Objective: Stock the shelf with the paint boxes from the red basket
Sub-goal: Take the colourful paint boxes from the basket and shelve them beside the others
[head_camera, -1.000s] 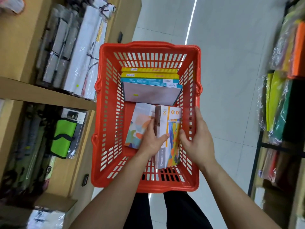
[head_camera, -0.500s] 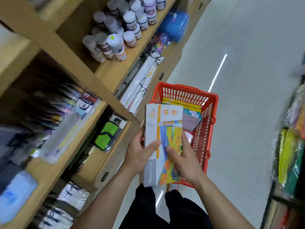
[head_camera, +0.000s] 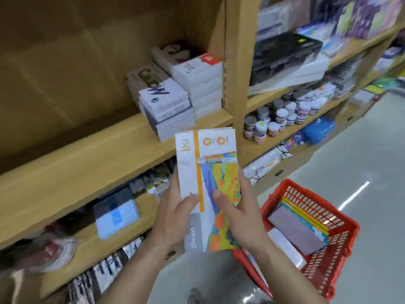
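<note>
While the whole frame is a bit smeared, the big wooden shelf unit (head_camera: 92, 163) fills most of the left and top, so it's the obvious place to start. Its upper board has a long bare stretch along the front edge on the left, and toward the right end, up against the upright divider, sit two stacks of white boxes (head_camera: 175, 93). Past the divider, the next bay has a black case (head_camera: 285, 55) on one board and a cluster of small paint jars (head_camera: 282, 117) on the board below, near its front edge. Lower boards are packed with wrapped stuff that's too blurry to name.

Down at the bottom right, the red basket (head_camera: 328, 257) hangs low over the pale floor (head_camera: 361, 154), with several flat boxes lying in it: a grey-purple one on top, with yellow and teal edges showing behind it.

Front and centre is the paint box (head_camera: 208, 172), white with an orange stripe and a colourful painting print. It's held upright in the air, just in front of the upper board's front edge and not touching it. The left hand (head_camera: 175, 216) grips its lower left side, thumb across the front. The right hand (head_camera: 238, 213) clamps the lower right side the same way, thumb on the print and fingers wrapped behind.
</note>
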`<state>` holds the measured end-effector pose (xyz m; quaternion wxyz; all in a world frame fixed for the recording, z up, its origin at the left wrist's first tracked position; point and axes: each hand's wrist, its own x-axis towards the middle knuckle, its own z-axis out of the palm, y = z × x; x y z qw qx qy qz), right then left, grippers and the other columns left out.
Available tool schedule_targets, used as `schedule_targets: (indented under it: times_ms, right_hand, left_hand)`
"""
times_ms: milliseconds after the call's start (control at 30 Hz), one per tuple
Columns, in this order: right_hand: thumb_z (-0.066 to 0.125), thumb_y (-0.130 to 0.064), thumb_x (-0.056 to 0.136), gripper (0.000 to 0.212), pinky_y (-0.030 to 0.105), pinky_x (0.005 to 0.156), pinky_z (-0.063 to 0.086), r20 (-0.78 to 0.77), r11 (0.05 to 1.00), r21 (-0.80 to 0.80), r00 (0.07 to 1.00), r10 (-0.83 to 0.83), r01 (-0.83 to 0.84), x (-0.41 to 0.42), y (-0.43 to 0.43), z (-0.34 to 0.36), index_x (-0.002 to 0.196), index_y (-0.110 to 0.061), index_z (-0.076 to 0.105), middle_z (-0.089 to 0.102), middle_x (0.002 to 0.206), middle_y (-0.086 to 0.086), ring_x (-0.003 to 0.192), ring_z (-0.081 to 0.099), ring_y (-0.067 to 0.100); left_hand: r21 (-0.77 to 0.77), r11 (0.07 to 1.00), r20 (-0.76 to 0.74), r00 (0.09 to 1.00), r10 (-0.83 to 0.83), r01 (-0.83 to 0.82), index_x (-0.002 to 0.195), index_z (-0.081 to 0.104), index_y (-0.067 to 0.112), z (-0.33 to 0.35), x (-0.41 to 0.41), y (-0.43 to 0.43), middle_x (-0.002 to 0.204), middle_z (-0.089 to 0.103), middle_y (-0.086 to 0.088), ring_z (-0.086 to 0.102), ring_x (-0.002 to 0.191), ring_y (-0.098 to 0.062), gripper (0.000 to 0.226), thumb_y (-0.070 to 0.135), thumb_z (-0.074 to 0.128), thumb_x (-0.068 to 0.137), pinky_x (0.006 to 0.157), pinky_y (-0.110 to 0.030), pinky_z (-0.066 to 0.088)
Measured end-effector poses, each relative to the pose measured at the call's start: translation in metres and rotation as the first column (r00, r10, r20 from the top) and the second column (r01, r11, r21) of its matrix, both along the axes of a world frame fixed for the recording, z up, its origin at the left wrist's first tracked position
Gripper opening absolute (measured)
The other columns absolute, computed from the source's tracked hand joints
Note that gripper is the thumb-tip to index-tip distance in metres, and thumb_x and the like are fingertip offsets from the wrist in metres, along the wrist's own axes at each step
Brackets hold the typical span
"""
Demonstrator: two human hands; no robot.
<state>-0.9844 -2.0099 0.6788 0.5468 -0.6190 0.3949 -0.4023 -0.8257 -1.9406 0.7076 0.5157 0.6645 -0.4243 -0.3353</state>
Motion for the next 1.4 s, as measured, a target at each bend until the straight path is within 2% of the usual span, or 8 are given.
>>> schedule_targets:
  times_ms: [133, 333, 567, 733, 967, 1133, 1300, 1400]
  right_hand:
    - [0.068, -0.058, 0.091, 0.066, 0.053, 0.106, 0.050, 0.036, 0.987, -0.100, 0.991, 0.130, -0.126, 0.070, 0.000, 0.058, 0.151, -0.042, 0.047, 0.064, 0.141, -0.006, 0.133, 0.060, 0.019]
    - [0.065, -0.057, 0.094, 0.033, 0.035, 0.078, 0.059, -0.122, 0.954, -0.180, 0.968, 0.220, -0.239, 0.164, -0.005, 0.100, 0.127, -0.048, 0.063, 0.077, 0.107, -0.027, 0.094, 0.074, -0.003]
    - [0.057, -0.060, 0.098, 0.031, 0.043, 0.062, 0.059, -0.349, 0.933, -0.162, 0.903, 0.250, -0.321, 0.238, -0.026, 0.104, 0.115, -0.035, 0.066, 0.077, 0.074, -0.009, 0.058, 0.071, 0.018]
    - [0.062, -0.033, 0.103, 0.017, 0.035, 0.057, 0.048, -0.233, 0.916, 0.008, 0.890, 0.391, -0.400, 0.255, -0.038, 0.102, 0.114, -0.023, 0.070, 0.075, 0.073, -0.004, 0.048, 0.060, 0.007]
    - [0.073, -0.060, 0.087, 0.084, 0.035, 0.106, 0.050, -0.138, 0.850, -0.103, 0.854, 0.502, -0.517, 0.204, -0.004, 0.064, 0.159, -0.038, 0.034, 0.060, 0.146, -0.021, 0.135, 0.059, 0.007]
    - [0.070, -0.036, 0.098, 0.069, 0.026, 0.101, 0.055, -0.178, 0.832, -0.135, 0.840, 0.513, -0.537, 0.203, -0.014, 0.064, 0.156, -0.043, 0.033, 0.065, 0.139, -0.019, 0.127, 0.064, 0.003]
    - [0.071, -0.038, 0.096, 0.047, 0.037, 0.085, 0.061, -0.349, 0.936, -0.343, 0.936, -0.052, -0.076, 0.198, -0.031, 0.056, 0.137, -0.020, 0.057, 0.070, 0.120, -0.002, 0.100, 0.071, 0.012]
    - [0.066, -0.030, 0.100, 0.041, 0.036, 0.084, 0.060, -0.301, 0.921, -0.389, 0.947, -0.112, -0.014, 0.185, -0.035, 0.043, 0.137, -0.018, 0.056, 0.065, 0.118, 0.001, 0.099, 0.069, 0.015]
  left_hand:
    - [-0.084, 0.991, 0.024, 0.994, 0.109, -0.107, 0.126, 0.057, 0.057, 0.043, 0.066, 0.023, 0.114, 0.074, 0.031, 0.073, 0.097, 0.005, 0.046, 0.048, 0.062, 0.081, 0.072, -0.011, 0.053]
    - [-0.142, 0.963, 0.037, 0.971, 0.237, -0.229, 0.136, 0.059, 0.037, 0.069, 0.154, 0.031, 0.110, 0.075, 0.032, 0.074, 0.099, 0.000, 0.054, 0.051, 0.064, 0.084, 0.081, -0.026, 0.060]
    - [-0.082, 0.958, 0.060, 0.958, 0.281, -0.276, 0.128, 0.063, 0.045, 0.065, 0.226, 0.013, 0.101, 0.076, 0.034, 0.072, 0.086, 0.010, 0.032, 0.032, 0.065, 0.099, 0.070, -0.016, 0.057]
    - [-0.022, 0.963, -0.086, 0.960, 0.267, -0.269, 0.100, 0.071, 0.047, 0.053, 0.241, 0.010, 0.096, 0.079, 0.026, 0.075, 0.081, 0.007, 0.013, 0.038, 0.066, 0.093, 0.064, -0.014, 0.053]
    - [-0.080, 0.997, -0.109, 0.994, -0.025, 0.017, 0.156, 0.030, 0.050, 0.019, 0.227, 0.063, 0.146, 0.062, 0.017, 0.062, 0.133, -0.013, 0.093, 0.047, 0.085, 0.081, 0.102, -0.042, 0.055]
    - [0.089, 0.996, 0.176, 0.984, 0.010, -0.026, 0.161, 0.007, 0.047, 0.024, 0.221, 0.051, 0.136, 0.069, 0.019, 0.070, 0.115, -0.005, 0.125, 0.033, 0.090, 0.069, 0.094, -0.031, 0.059]
    - [0.166, 0.972, 0.430, 0.899, 0.080, -0.166, 0.164, -0.002, 0.040, 0.026, 0.224, -0.001, 0.146, 0.064, 0.001, 0.065, 0.125, -0.026, 0.126, 0.041, 0.089, 0.077, 0.096, -0.040, 0.055]
    - [0.170, 0.961, 0.467, 0.877, 0.115, -0.217, 0.165, 0.000, 0.037, 0.022, 0.223, -0.032, 0.147, 0.063, -0.007, 0.063, 0.127, -0.033, 0.124, 0.045, 0.087, 0.077, 0.097, -0.039, 0.053]
